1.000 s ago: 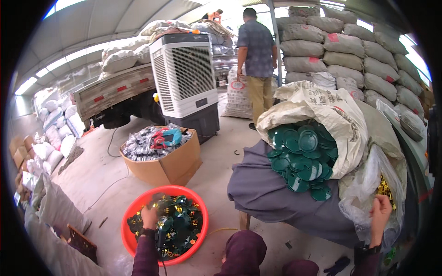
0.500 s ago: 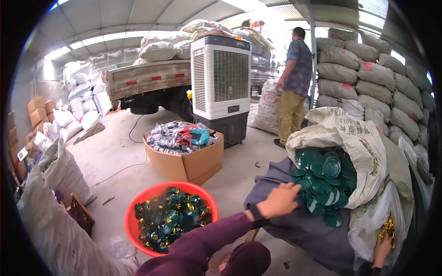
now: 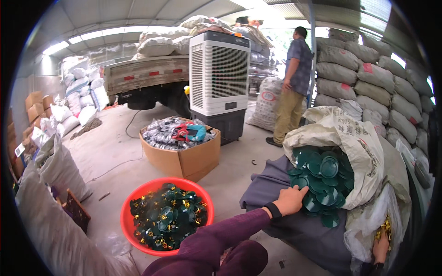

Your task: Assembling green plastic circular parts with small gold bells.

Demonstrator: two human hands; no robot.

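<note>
The fingers point(image 3: 303, 192) of your left hand point(image 3: 289, 201) are bent, with the tips against the left edge of the dark green plastic discs point(image 3: 322, 184); whether they pinch a disc cannot be determined. Taking the view's centre as the dial, locate these discs at 4 o'clock, spilling from an open woven sack point(image 3: 368, 149) onto a grey cloth point(image 3: 269, 184). Your right hand point(image 3: 380, 248), farther out at 4 o'clock, reaches into a clear plastic bag point(image 3: 361, 234), among shiny gold pieces point(image 3: 386, 227); its fingertips are hidden, so their grip cannot be determined. At 7 o'clock, the round red basin point(image 3: 125, 218) contains mixed green and gold pieces point(image 3: 168, 216). A white-and-grey air cooler point(image 3: 218, 76) stands at 12 o'clock.
</note>
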